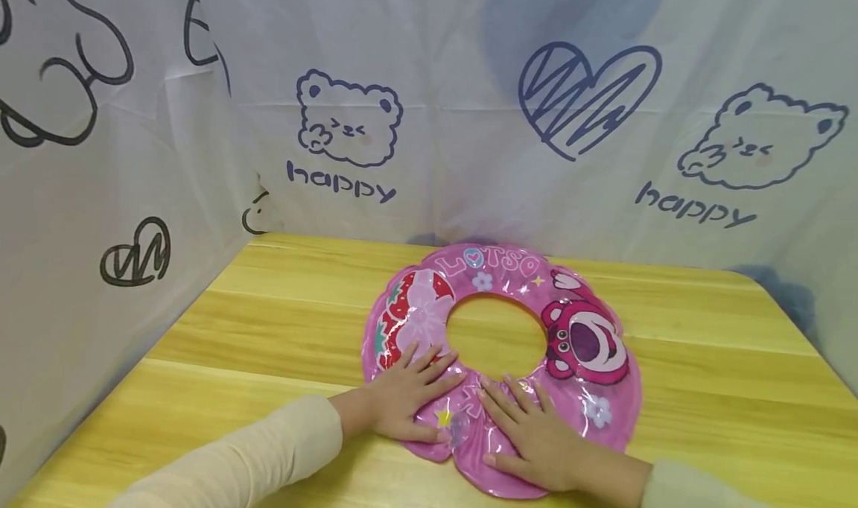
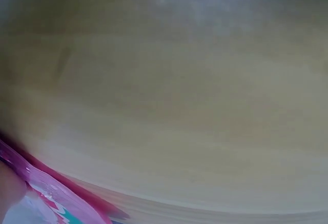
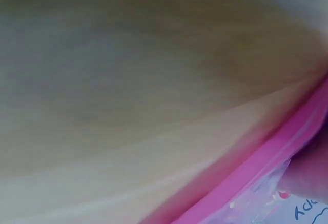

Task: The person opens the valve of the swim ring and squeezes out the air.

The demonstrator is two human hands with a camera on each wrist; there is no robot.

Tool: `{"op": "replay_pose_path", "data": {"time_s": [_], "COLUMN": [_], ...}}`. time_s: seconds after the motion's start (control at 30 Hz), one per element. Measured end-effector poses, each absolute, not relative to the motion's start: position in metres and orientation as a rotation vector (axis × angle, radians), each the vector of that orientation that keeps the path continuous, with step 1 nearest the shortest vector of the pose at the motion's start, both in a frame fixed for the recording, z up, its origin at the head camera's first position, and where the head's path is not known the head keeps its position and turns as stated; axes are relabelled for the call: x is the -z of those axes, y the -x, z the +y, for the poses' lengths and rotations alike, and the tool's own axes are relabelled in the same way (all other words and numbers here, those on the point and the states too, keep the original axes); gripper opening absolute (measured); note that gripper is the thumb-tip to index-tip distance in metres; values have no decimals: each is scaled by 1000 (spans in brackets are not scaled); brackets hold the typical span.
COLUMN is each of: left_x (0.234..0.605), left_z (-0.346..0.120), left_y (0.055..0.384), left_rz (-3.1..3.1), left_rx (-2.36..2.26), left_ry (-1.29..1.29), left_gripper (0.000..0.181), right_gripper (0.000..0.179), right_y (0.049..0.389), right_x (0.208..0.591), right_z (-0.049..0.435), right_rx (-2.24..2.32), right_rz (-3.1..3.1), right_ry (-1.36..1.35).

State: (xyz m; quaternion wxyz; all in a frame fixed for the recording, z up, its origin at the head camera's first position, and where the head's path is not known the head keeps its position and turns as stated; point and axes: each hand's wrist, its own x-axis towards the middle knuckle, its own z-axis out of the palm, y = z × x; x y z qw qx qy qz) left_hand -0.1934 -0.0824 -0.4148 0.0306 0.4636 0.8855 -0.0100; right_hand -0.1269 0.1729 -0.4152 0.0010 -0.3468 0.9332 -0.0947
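Note:
A pink inflatable swim ring lies flat on the wooden table, printed with the word LOTSO, strawberries, flowers and a bear face. Its near side has a notch in the outer edge. My left hand rests with fingers spread on the near left part of the ring. On the near right part lies my right hand, palm down, fingers extended. In the left wrist view, the edge of the ring shows at the lower left. The right wrist view has the ring's pink edge at the lower right.
The yellow wood-grain table runs back to a white cloth printed with bears, hearts and the word happy. A similar cloth hangs along the left side. Table surface lies around the ring on both sides.

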Motion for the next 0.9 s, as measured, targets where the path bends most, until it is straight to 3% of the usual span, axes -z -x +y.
{"op": "replay_pose_path", "data": {"time_s": [0.3,0.7,0.9], "left_x": [417,414,412], "left_z": [-72,-68,-60], "left_y": [185,175,162], "left_rz": [2751,2753,2739], "left_rx": [-4,-100,-227], "left_ry": [-1316,-1221,-1220], "left_gripper": [90,89,81], "right_gripper": [68,63,81], "right_y": [116,123,131], "right_x": [403,408,409], "right_z": [163,169,196], "right_rx": [550,381,454], "right_rz": [2775,2824,2852], "right_ry": [990,1086,1045]}}
